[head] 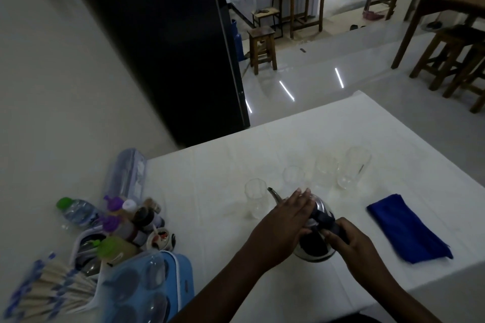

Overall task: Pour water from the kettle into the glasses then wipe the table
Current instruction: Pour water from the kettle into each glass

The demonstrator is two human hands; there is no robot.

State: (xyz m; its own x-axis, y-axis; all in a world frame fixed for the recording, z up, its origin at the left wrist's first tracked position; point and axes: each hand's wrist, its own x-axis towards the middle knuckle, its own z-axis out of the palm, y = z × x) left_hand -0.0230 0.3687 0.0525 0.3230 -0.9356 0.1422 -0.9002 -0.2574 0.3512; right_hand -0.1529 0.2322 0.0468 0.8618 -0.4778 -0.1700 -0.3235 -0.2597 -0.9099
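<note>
You are gripping the kettle (316,228) handle with your right hand (351,244), left hand (284,220) flat-fingered on its lid; tilt slowly toward the nearest glass (256,198).

On the table (393,126) we see the kettle (319,233) nearest us, a glass (256,198) just left of its spout, three glasses (328,170) behind it, and a cloth (408,228) to its right.

Glossy floor (328,86) (dim), wooden stools (262,47)
</note>
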